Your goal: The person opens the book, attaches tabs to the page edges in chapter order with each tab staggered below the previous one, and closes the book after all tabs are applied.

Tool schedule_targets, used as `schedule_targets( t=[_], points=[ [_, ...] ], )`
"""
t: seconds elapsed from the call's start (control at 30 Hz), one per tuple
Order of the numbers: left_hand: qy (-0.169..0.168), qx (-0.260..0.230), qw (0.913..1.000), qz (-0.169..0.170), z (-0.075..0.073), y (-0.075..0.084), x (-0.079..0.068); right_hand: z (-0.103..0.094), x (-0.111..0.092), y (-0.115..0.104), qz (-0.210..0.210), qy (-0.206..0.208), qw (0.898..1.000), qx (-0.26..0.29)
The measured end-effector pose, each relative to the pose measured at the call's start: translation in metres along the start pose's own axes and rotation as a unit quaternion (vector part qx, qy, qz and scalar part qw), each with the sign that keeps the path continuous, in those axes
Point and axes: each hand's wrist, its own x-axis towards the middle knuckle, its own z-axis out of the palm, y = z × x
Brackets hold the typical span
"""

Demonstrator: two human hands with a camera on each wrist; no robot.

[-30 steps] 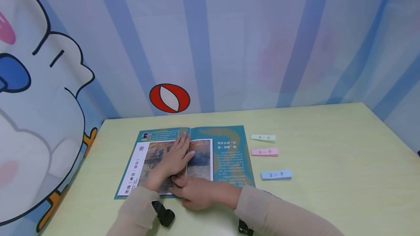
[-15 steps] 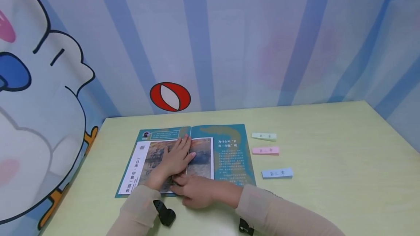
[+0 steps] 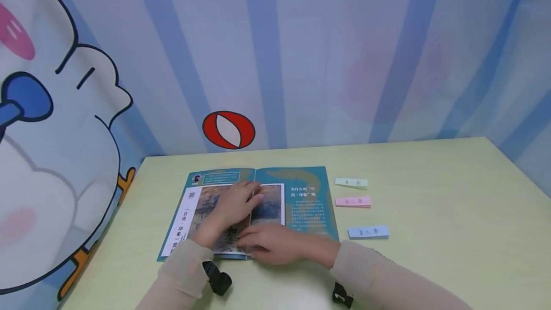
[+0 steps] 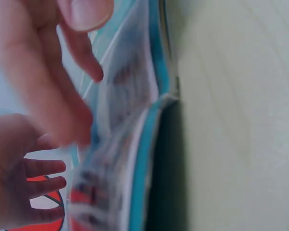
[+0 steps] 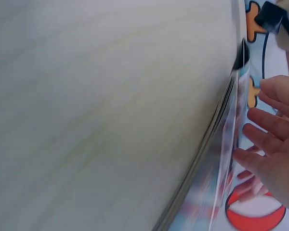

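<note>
A teal booklet (image 3: 316,176) lies spread on the table, a painting printed across both pages. My left hand (image 3: 234,204) is over its left page, the fingertips reaching the centre fold. Lower down, my right hand (image 3: 275,243) points leftward with its fingertips around the bottom of the fold. Both hands look flat or relaxed, holding nothing. In the left wrist view, the left hand (image 4: 12,175) has fingers toward the page, and the blurred right hand (image 4: 43,62) is nearer. The right wrist view has the right hand (image 5: 279,130) with fingers apart, beside the booklet's page edges (image 5: 202,159).
Right of the booklet are three handwritten paper strips: green (image 3: 351,183), pink (image 3: 353,202) and blue (image 3: 368,232). They lie on a pale yellow table (image 3: 439,219). A striped blue backdrop (image 3: 323,61) with a cartoon figure (image 3: 82,195) stands behind and to the left.
The right hand has shifted right and slightly up the booklet, uncovering part of the lower left page. The left hand's fingertips have come slightly down and right along the fold.
</note>
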Motion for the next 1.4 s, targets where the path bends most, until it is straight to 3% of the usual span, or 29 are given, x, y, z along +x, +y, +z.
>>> schedule_targets(
  t=[0.17, 0.27, 0.43, 0.77, 1.4],
  points=[
    [0.0, -0.009, 0.9998, -0.018, -0.006, 0.008, 0.002, -0.008, -0.02, 0.016, -0.01, 0.068, 0.997, 0.023],
    [0.01, -0.028, 0.9996, 0.0, -0.008, 0.014, 0.004, -0.015, -0.03, 0.022, 0.006, 0.094, 0.995, 0.044],
    [0.019, -0.059, 0.9974, 0.036, -0.008, 0.025, 0.008, -0.028, -0.043, 0.029, 0.055, 0.101, 0.992, 0.046],
    [-0.002, -0.116, 0.9921, 0.047, -0.002, 0.037, 0.017, -0.044, -0.08, 0.048, 0.093, 0.126, 0.988, -0.001],
    [-0.045, -0.14, 0.9862, 0.077, 0.006, 0.069, 0.039, -0.08, -0.133, 0.075, 0.19, 0.197, 0.962, -0.008]
  ],
)
